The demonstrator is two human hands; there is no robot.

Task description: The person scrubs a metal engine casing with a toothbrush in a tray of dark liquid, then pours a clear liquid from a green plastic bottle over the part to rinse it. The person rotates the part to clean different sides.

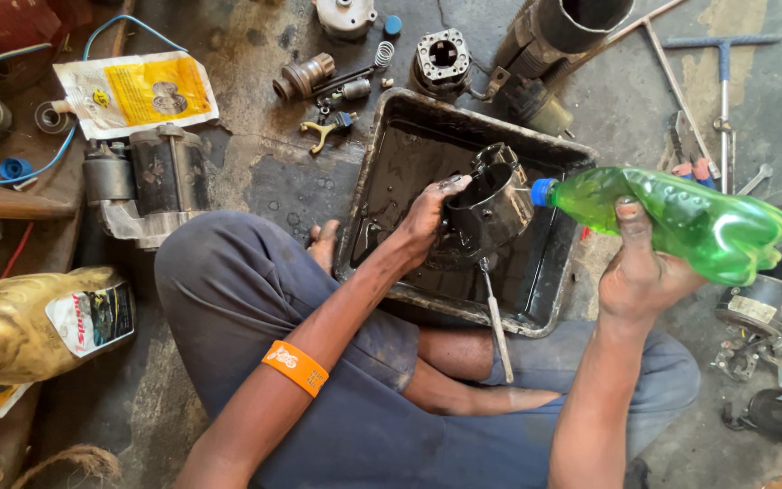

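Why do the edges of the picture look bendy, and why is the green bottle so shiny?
In the head view, the wide lens curves things near the edges, like the yellow jug; daylight shines through the green bottle in the right hand, so it glows; the wet black tray gives soft glare; the dark metal housing held by the left hand looks sharp, not blurred.

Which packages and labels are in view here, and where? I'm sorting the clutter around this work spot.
Flat pouch: floor, upper left; white with a yellow panel.
Oil jug: lying at left; grimy yellow, red cap, white label.
Plastic bottle: tilted in the right hand over the black tray; green, blue cap, no label visible.
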